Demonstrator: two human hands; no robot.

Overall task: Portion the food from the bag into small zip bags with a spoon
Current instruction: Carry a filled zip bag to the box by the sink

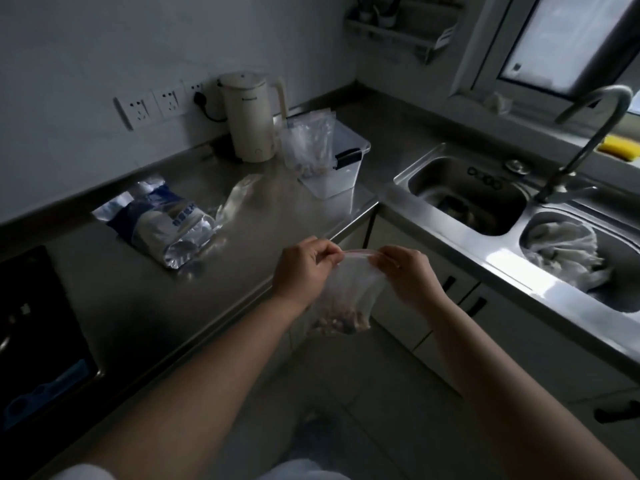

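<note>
Clear plastic, a small zip bag (pixel 349 289) hangs between both hands, food (pixel 341 323) settled at its bottom. Left hand (pixel 303 268) and right hand (pixel 407 275) each pinch an end of its red-edged top, close together, out past the counter (pixel 242 237) edge. Beyond the left hand lies the foil food bag (pixel 162 223); farther ahead, a tub (pixel 332 161) of filled bags beside a kettle (pixel 251 116). Right of the right hand sits the sink (pixel 467 192).

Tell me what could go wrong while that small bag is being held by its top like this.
1. The small zip bag hangs past the counter edge, over the floor; if the left hand or right hand slips, the food spills there.
2. The foil food bag lies on its side, so contents might leak out.
</note>
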